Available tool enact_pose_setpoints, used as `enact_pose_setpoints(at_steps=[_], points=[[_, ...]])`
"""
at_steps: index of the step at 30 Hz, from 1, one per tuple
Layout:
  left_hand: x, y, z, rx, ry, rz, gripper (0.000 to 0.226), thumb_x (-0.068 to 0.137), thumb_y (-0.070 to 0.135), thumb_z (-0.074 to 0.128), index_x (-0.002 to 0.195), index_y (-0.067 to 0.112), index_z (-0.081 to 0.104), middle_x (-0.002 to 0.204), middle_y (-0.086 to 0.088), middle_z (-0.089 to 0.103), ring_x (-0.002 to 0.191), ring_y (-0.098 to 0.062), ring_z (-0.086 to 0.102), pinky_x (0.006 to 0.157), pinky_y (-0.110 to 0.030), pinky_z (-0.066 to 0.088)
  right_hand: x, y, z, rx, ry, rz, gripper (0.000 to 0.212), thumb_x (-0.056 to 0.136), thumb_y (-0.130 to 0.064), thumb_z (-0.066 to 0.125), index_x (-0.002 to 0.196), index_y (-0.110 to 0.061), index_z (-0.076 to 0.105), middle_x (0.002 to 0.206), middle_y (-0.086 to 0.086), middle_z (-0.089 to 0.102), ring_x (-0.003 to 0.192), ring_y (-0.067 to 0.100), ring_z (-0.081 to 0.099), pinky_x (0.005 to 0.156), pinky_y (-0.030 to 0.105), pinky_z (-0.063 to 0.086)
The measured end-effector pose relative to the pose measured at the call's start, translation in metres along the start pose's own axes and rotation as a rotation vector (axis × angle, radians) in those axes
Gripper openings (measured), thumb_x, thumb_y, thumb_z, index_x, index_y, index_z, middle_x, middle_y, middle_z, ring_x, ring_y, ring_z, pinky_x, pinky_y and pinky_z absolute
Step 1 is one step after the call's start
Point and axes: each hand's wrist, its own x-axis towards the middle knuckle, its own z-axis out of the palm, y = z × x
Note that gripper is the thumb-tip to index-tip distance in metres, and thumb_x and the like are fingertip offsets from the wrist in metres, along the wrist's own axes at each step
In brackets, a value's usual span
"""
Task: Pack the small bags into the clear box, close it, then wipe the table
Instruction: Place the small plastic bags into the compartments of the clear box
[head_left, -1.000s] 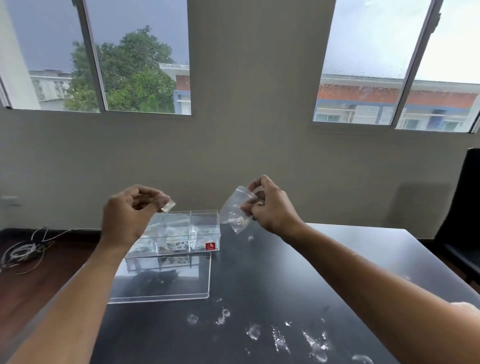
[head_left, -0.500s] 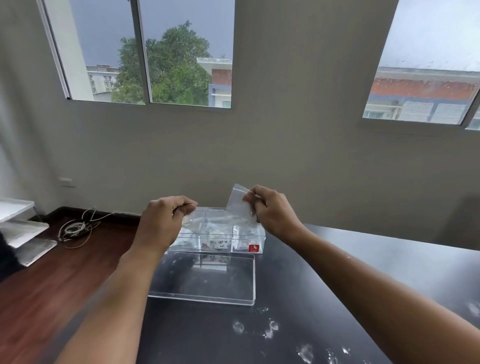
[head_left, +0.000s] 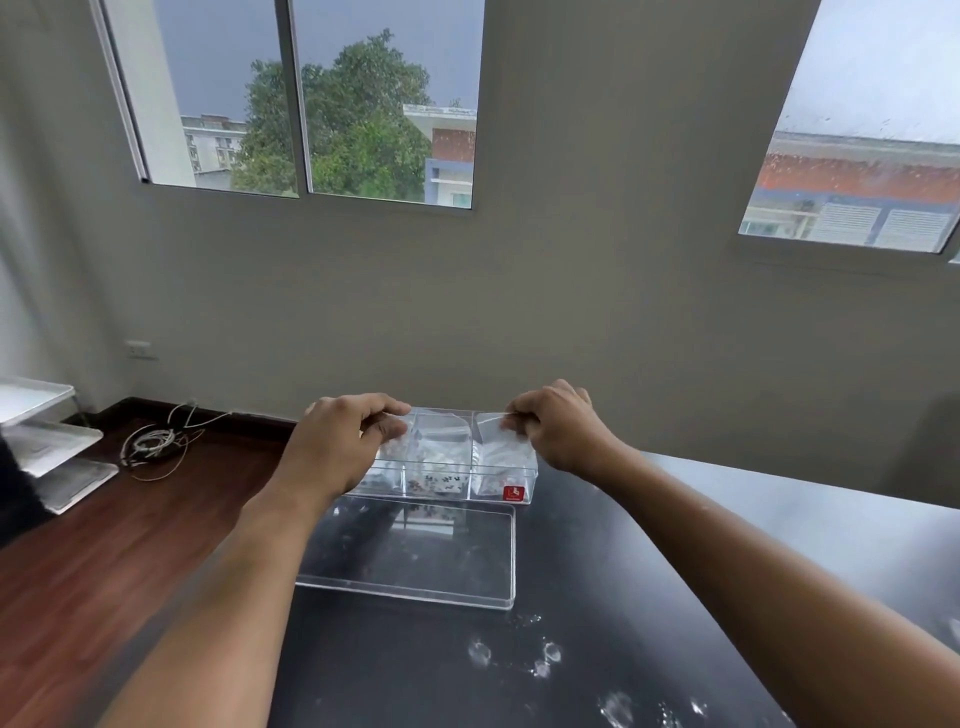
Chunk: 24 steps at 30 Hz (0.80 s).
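Note:
The clear box (head_left: 529, 470) stands open on the black table (head_left: 675, 545), split into three compartments, with a red sticker on its front. Its flat clear lid (head_left: 415, 566) lies just in front of it. My right hand (head_left: 558, 431) pinches a small clear bag (head_left: 496, 441) that hangs into the right compartment. My left hand (head_left: 340, 447) is pinched shut over the left compartment on another small bag, which is barely visible. More small bags (head_left: 439, 470) with dark bits lie in the middle compartment.
Water drops and smears (head_left: 540, 662) dot the near part of the table. The left table edge drops to a wooden floor with a coil of cable (head_left: 153, 444) and stacked white trays (head_left: 47, 441). A grey wall with windows stands behind.
Both hands have come down from above the table to the box top, each with its bag. My view has turned left, so the box now sits in the centre.

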Motion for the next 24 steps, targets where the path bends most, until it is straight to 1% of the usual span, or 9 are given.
enact_pose_setpoints(at_steps=[2,5,7,9,12,16,18,20,24], points=[[0.0,0.001,0.001,0.059,-0.004,0.022,0.015,0.095,0.034,0.065,0.104,0.034,0.076,0.094,0.014,0.078,0.099,-0.013,0.07,0.098,-0.041,0.044,0.0,-0.002,-0.001,-0.041,-0.024,-0.018,0.029,0.103,-0.017,0.055,0.109,-0.031,0.078,0.093,-0.013,0.076,0.103,0.02,0.045,0.09,0.034,0.027],[0.0,0.001,0.004,0.134,-0.027,0.038,0.019,0.098,0.035,0.058,0.107,0.038,0.074,0.106,0.015,0.075,0.111,-0.015,0.062,0.096,-0.04,0.033,0.0,-0.002,0.003,-0.015,-0.009,-0.025,0.022,0.101,-0.021,0.06,0.108,-0.031,0.079,0.085,-0.016,0.072,0.109,0.023,0.051,0.087,0.032,0.024],[-0.001,0.0,0.003,0.147,-0.027,0.031,0.019,0.098,0.036,0.058,0.11,0.04,0.073,0.106,0.014,0.073,0.11,-0.015,0.06,0.092,-0.038,0.03,0.0,-0.001,0.007,0.002,0.016,-0.025,0.015,0.097,-0.031,0.07,0.107,-0.03,0.08,0.098,-0.009,0.078,0.114,0.026,0.053,0.088,0.033,0.025],[-0.002,-0.001,0.002,0.169,-0.013,0.031,0.02,0.095,0.037,0.062,0.112,0.041,0.071,0.104,0.015,0.07,0.107,-0.013,0.06,0.09,-0.038,0.032,-0.002,0.0,0.008,0.028,0.054,-0.028,0.019,0.092,-0.036,0.075,0.109,-0.029,0.079,0.107,-0.006,0.078,0.114,0.024,0.051,0.091,0.034,0.026],[-0.002,0.002,0.0,0.155,0.022,0.031,0.016,0.092,0.033,0.067,0.106,0.039,0.071,0.096,0.018,0.071,0.098,-0.009,0.065,0.092,-0.039,0.036,-0.005,0.0,0.007,0.088,0.116,-0.057,0.024,0.089,-0.038,0.077,0.112,-0.03,0.078,0.104,-0.008,0.078,0.107,0.018,0.051,0.097,0.034,0.03],[-0.003,0.005,0.001,0.189,0.01,0.015,0.009,0.095,0.037,0.063,0.096,0.037,0.071,0.083,0.019,0.069,0.092,-0.012,0.065,0.094,-0.04,0.034,-0.008,-0.002,0.007,0.161,0.158,-0.092,0.011,0.092,-0.02,0.071,0.096,-0.026,0.079,0.09,-0.012,0.079,0.098,0.016,0.061,0.103,0.039,0.037],[-0.003,0.004,0.002,0.237,-0.049,-0.009,0.017,0.097,0.044,0.056,0.089,0.035,0.069,0.084,0.015,0.071,0.093,-0.016,0.066,0.094,-0.041,0.034,-0.008,-0.004,0.008,0.204,0.175,-0.095,0.023,0.089,-0.009,0.065,0.088,-0.026,0.079,0.082,-0.016,0.078,0.089,0.011,0.067,0.104,0.041,0.04],[-0.003,0.003,0.003,0.279,-0.106,-0.031,0.029,0.099,0.046,0.049,0.084,0.031,0.069,0.087,0.011,0.074,0.095,-0.022,0.066,0.093,-0.041,0.035,-0.007,-0.006,0.007,0.172,0.133,-0.07,0.023,0.092,-0.011,0.066,0.09,-0.027,0.082,0.085,-0.017,0.079,0.095,0.01,0.067,0.103,0.039,0.038],[-0.002,0.003,0.005,0.275,-0.118,-0.007,0.035,0.1,0.045,0.047,0.081,0.028,0.071,0.085,0.008,0.074,0.091,-0.025,0.065,0.093,-0.041,0.037,-0.004,-0.015,0.0,-0.121,-0.07,-0.05,0.014,0.094,-0.027,0.073,0.101,-0.033,0.082,0.079,-0.022,0.065,0.113,0.016,0.048,0.088,0.034,0.023]])
